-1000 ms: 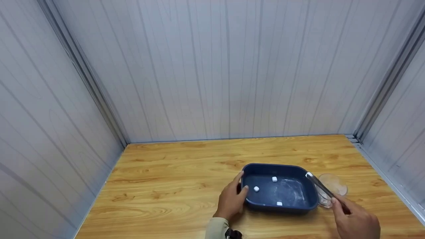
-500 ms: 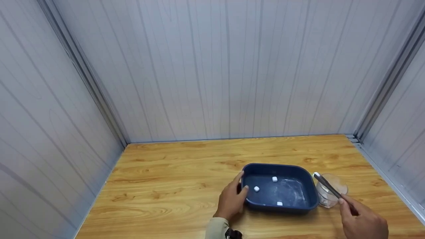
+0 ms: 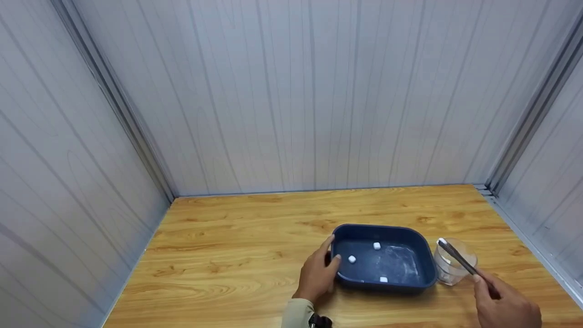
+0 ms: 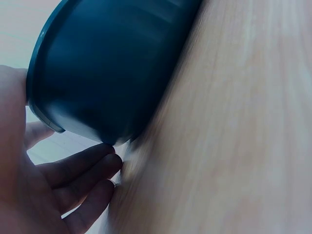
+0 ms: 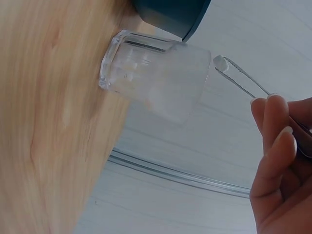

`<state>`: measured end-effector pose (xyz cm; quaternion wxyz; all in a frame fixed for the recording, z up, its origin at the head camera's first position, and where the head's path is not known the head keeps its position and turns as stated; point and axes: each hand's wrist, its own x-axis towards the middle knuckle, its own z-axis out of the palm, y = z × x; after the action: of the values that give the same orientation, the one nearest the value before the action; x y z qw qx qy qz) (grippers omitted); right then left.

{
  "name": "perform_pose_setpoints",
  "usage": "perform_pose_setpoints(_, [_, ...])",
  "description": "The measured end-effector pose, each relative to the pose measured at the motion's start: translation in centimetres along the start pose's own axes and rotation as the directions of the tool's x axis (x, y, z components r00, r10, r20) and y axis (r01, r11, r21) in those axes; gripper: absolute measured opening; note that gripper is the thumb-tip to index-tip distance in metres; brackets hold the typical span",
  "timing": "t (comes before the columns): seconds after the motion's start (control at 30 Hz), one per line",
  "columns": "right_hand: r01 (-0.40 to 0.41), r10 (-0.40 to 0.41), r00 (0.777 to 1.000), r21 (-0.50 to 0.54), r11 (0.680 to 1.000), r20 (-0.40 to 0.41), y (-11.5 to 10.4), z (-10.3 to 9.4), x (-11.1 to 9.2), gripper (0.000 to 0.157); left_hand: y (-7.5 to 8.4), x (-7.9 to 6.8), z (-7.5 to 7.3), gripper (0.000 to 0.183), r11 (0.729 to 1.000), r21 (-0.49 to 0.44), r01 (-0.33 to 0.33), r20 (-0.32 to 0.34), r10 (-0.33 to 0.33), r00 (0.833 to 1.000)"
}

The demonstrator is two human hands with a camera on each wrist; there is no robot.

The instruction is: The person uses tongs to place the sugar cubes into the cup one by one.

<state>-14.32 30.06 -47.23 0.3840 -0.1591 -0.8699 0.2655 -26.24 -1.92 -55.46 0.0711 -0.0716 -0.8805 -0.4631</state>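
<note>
A dark blue rectangular basin stands on the table, with three small white cubes on its floor. My left hand grips the basin's left end, thumb over the rim and the other fingers along the outer wall. Metal tweezers are pinched in my right hand. Another white cube sits between the tweezers' tips, above and just off the mouth of a clear cup. That cup stands upright against the basin's right side, and a whitish patch shows through it in the head view.
Around the basin lies the wood-grain table. Pale panelled walls close off the back and both sides. A dark wristband is on my left wrist.
My right hand has moved right with the tweezers and cube, from over the basin's right rim to the cup's mouth. The left hand and basin have stayed put.
</note>
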Motion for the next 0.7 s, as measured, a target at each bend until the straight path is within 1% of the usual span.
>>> perform_pose_setpoints(0.17, [0.006, -0.006, 1.0, -0.004, 1.0, -0.012, 0.4, 0.0, 0.0, 0.018, 0.0, 0.0, 0.0, 0.053, 1.0, 0.0, -0.003, -0.001, 0.003, 1.0])
perform_pose_setpoints(0.33, [-0.035, 0.036, 0.999, -0.044, 0.998, 0.032, 0.5, 0.1, 0.1, 0.019, 0.0, 0.0, 0.0, 0.053, 1.0, -0.005, -0.007, -0.001, 0.007, 1.0])
perform_pose_setpoints(0.43, [-0.042, 0.045, 0.998, -0.053, 0.998, 0.051, 0.5, 0.1, 0.3, 0.02, 0.0, 0.0, 0.0, 0.053, 1.0, -0.011, -0.007, -0.002, 0.007, 1.0])
perform_pose_setpoints(0.53, [-0.016, 0.017, 0.999, -0.027, 1.0, 0.033, 0.7, 0.2, 0.2, 0.019, 0.0, 0.0, 0.0, 0.052, 1.0, -0.011, -0.003, -0.004, 0.003, 1.0])
perform_pose_setpoints(0.7, [0.056, -0.055, 0.998, 0.014, 0.998, -0.041, 1.2, 0.5, 0.1, 0.018, 0.0, 0.0, 0.1, 0.052, 1.0, -0.004, 0.002, -0.006, -0.002, 1.0])
